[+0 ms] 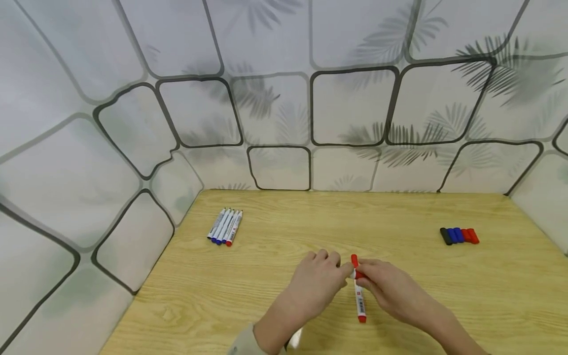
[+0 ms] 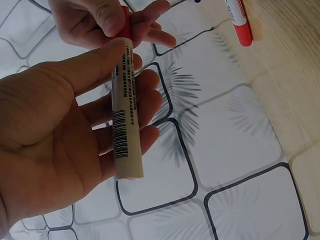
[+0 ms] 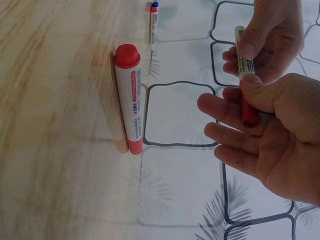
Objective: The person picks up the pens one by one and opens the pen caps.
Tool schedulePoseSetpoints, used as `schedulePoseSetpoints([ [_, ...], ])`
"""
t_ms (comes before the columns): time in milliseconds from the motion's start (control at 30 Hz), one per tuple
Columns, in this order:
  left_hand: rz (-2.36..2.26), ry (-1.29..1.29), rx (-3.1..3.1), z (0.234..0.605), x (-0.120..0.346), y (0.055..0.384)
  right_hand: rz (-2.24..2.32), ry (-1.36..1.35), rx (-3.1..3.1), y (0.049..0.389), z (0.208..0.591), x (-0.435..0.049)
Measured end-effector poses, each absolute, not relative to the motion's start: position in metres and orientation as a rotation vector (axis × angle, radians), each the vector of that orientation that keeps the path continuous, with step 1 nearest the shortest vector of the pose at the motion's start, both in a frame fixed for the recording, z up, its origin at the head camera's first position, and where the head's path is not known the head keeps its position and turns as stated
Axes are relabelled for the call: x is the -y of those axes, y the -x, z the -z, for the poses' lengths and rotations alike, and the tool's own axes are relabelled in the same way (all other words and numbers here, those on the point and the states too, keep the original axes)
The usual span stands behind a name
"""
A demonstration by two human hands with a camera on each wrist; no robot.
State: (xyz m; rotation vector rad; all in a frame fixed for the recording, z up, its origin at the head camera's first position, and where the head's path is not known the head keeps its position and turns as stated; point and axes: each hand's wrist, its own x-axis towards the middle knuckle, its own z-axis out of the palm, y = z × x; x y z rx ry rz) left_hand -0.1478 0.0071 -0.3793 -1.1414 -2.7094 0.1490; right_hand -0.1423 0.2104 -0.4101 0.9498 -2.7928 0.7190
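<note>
A white whiteboard marker (image 2: 127,125) with a red cap (image 3: 248,107) is held above the table between both hands. My left hand (image 1: 316,283) pinches its white barrel, thumb along the side, as the left wrist view shows. At the other end, my right hand (image 1: 397,291) pinches the red cap between thumb and finger, its other fingers spread. The cap is on the barrel; whether it is fully seated I cannot tell. Below the hands a second red-capped whiteboard marker (image 3: 129,100) lies on the table, partly hidden by them in the head view.
Several white markers (image 1: 225,227), showing blue and red ends, lie side by side at the table's left. At the right, a row of loose caps (image 1: 459,235) in black, blue and red lies together. Patterned cloth (image 1: 279,167) walls the wooden table (image 1: 177,296) behind and at the sides.
</note>
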Motion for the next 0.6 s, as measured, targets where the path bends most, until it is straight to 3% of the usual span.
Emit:
schedulePoseSetpoints([
  [600,0.216,1.452,2.855,0.370,0.018,0.157,-0.844,-1.165,2.756,0.140,0.407,-0.212],
])
